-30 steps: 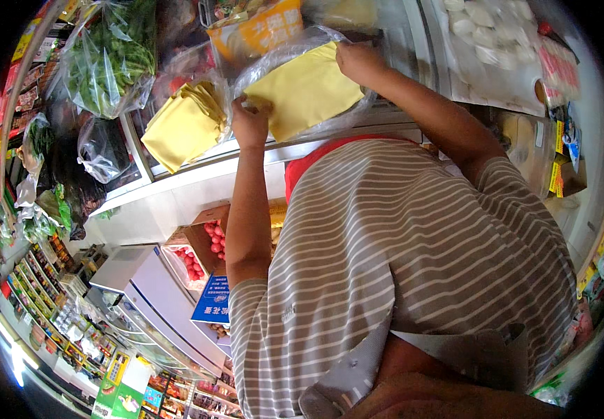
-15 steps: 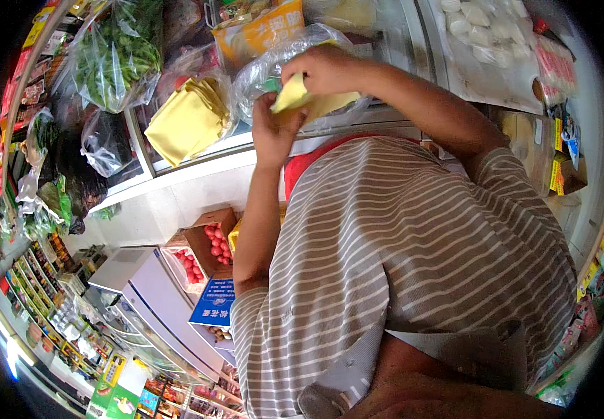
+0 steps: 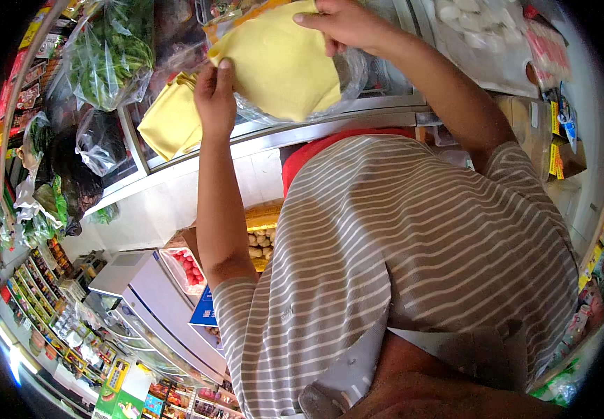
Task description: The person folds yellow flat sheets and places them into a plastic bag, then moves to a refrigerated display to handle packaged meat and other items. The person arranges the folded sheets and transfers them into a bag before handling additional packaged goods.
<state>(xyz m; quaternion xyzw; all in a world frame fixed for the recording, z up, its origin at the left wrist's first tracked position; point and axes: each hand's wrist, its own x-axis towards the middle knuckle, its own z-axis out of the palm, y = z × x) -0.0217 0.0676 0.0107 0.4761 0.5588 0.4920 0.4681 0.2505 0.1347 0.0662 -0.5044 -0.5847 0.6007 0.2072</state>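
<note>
A thin, soft yellow sheet (image 3: 281,59) is spread between my two hands; it could be tofu skin or cloth. My left hand (image 3: 216,101) pinches its left edge between thumb and fingers. At its upper right corner, my right hand (image 3: 347,26) grips it the same way. Beneath the sheet lies a clear plastic bag (image 3: 355,73), mostly covered. Left of my left wrist rests a folded stack of similar yellow sheets (image 3: 169,124), partly behind my forearm. An orange and white package (image 3: 212,33) is largely hidden behind the spread sheet.
Bagged leafy greens (image 3: 110,63) and a dark bundle in clear plastic (image 3: 100,143) sit at the left of the counter (image 3: 246,145). White round pieces (image 3: 473,21) lie at the far right. Below are boxes of red produce (image 3: 186,267) and potatoes (image 3: 261,241).
The yellow sheet, earlier bunched between my hands, is now opened out wide. My left hand has moved left and up, my right hand up and slightly right.
</note>
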